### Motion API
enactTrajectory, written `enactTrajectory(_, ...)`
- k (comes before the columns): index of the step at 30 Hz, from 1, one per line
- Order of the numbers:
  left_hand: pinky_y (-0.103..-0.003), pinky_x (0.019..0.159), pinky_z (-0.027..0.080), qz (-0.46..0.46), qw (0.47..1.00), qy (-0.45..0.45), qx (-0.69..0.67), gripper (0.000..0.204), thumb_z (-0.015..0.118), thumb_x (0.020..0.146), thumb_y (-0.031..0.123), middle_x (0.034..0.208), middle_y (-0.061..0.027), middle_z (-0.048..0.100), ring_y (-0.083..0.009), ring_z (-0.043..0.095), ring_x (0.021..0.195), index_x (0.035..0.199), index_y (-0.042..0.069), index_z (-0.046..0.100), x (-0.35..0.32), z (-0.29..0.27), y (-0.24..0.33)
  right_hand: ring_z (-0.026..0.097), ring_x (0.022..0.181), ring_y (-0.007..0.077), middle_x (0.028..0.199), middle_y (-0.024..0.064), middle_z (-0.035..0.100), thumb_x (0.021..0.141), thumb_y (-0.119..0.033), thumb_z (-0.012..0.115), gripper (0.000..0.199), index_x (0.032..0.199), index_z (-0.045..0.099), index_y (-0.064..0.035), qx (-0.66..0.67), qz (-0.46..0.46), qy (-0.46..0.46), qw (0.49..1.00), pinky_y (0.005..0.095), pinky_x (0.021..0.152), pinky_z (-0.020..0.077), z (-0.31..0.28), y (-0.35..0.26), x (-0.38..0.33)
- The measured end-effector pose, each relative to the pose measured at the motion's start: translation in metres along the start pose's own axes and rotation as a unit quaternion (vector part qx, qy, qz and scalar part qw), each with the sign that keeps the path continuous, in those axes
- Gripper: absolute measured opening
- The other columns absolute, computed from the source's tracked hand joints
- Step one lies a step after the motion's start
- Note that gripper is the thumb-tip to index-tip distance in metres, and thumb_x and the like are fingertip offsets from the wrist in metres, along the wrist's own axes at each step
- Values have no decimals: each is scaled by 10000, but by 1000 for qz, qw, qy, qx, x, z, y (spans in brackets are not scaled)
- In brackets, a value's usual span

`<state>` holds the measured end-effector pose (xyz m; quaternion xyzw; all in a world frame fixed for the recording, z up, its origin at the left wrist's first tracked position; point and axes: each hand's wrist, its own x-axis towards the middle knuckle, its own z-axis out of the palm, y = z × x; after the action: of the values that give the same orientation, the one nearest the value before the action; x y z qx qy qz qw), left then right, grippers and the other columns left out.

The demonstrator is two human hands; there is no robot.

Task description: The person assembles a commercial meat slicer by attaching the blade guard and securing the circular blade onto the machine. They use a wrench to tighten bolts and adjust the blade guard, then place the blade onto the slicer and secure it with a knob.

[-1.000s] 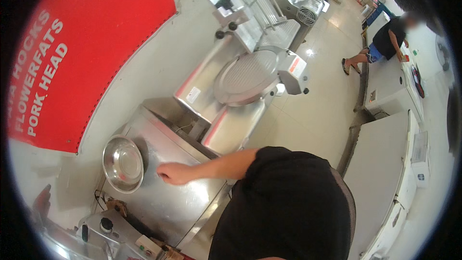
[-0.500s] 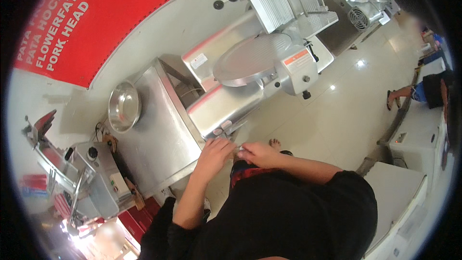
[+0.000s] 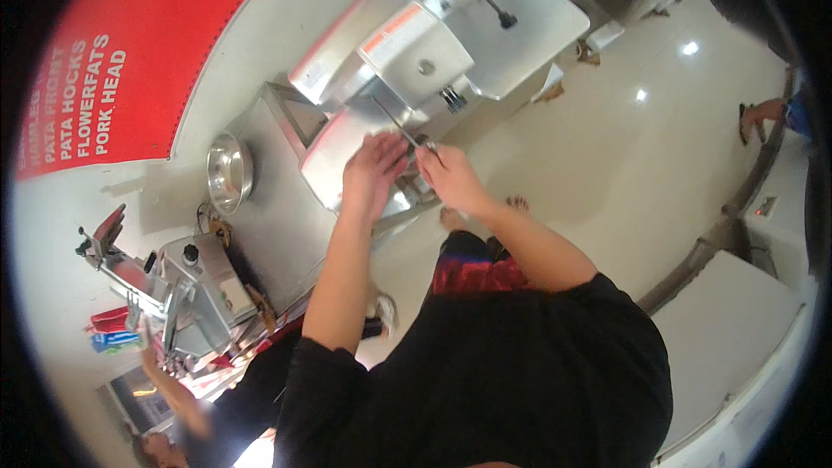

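Observation:
A large silver meat slicer [image 3: 416, 61] stands in front of me, with a boxy housing, a dark knob [image 3: 452, 100] and a wide flat plate [image 3: 520, 30]. My right hand [image 3: 452, 180] is closed around the near end of a thin metal rod [image 3: 394, 120]. The rod slants up and left toward the slicer's lower body; whether its tip touches is unclear. Just left of it, my left hand [image 3: 371, 178] has its fingers stretched forward, over or against the slicer's rounded base [image 3: 325, 160]. The fingertips are partly hard to make out.
A steel table [image 3: 282, 199] with a metal bowl [image 3: 230, 175] is at the left. Beyond it sits a smaller slicer [image 3: 186, 282], near another person's arm [image 3: 169, 381]. A red banner [image 3: 147, 61] hangs on the wall. White chest freezers [image 3: 737, 338] line the right.
Both hands have moved forward from my waist to the slicer. The rod now shows plainly in my right hand. My view has shifted, and another person has come into sight at lower left.

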<state>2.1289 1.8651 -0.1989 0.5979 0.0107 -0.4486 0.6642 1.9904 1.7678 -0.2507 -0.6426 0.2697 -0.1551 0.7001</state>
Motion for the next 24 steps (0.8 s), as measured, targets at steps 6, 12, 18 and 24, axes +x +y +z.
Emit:
enactTrajectory(6,-340,784,536,63,996,4,66,208,458,1037,106,1029,-116,666,-205,625,873,1200,29,563,56,0,16,669,796,460,821,256,670,962,-262,532,283,914,630,-1,-123,-73,77,987,567,731,525,31,8,17)
enactTrajectory(12,-337,769,551,30,999,2,11,162,413,1052,107,933,-100,599,-190,585,829,1081,-6,525,93,-25,43,688,803,443,854,240,700,957,-274,543,282,952,654,-15,-134,-75,50,987,559,745,551,41,-1,36)
enactTrajectory(18,-275,784,513,14,998,-43,44,207,481,1073,191,917,-9,590,-112,562,820,1159,32,582,79,-30,48,716,839,416,912,229,719,942,-266,557,286,998,697,-24,-110,-30,-10,993,537,734,578,51,-1,27)
enactTrajectory(24,-261,721,499,-10,999,-30,39,225,460,1077,152,951,-45,582,-129,548,811,1210,5,567,83,-42,62,723,829,403,908,231,722,938,-243,540,298,938,716,-3,-100,-53,-22,993,525,719,585,52,-6,29)
